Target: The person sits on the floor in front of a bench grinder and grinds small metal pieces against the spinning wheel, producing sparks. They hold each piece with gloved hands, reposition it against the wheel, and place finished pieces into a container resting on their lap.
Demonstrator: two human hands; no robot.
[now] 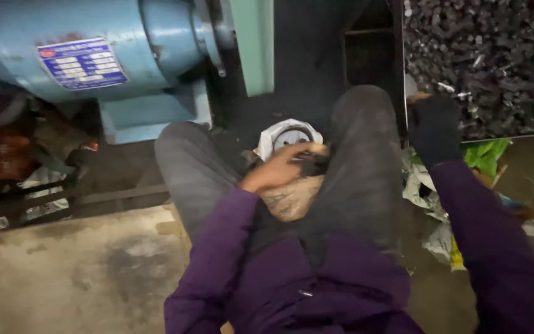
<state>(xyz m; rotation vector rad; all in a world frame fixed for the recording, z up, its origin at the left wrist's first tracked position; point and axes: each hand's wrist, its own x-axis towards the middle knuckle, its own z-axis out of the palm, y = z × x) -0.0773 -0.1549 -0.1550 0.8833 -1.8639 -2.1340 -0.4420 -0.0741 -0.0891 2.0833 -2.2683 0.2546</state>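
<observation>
Sack (pixel 292 195) sits between the knees; motor (pixel 94 55) lies left of it, tray of metal parts (pixel 483 62) right, wrappers (pixel 440 204) below that tray.

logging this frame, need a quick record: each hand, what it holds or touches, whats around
left hand: bare, rests on a tan sack between the knees
right hand: in a dark glove, at the rim of a bin of small dark metal parts
grip: blurred for both, cannot tell
white bag: just beyond the left hand
blue motor: upper left
floor: stained concrete

A workshop: blue electric motor (pixel 94 49), bin of small metal parts (pixel 483 55).
</observation>
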